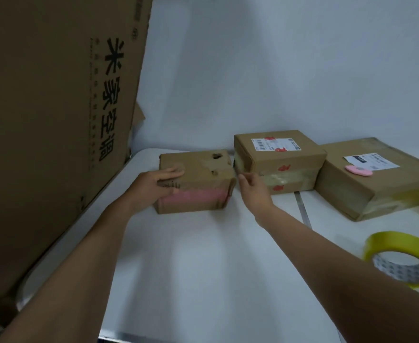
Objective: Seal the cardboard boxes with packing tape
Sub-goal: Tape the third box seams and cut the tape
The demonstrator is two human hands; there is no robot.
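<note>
Now: left hand [159, 180] grips small box's [198, 184] left edge | right hand [254, 188] loose beside right edge

Two bare forearms in view, no sleeves visible up to the frame edge. No watch, bracelet or band at either wrist. Left hand [159, 180] and right hand [254, 188] ungloved, no rings seen on the visible fingers. Fingernails too blurred to describe. Rest of the person out of frame.
</note>
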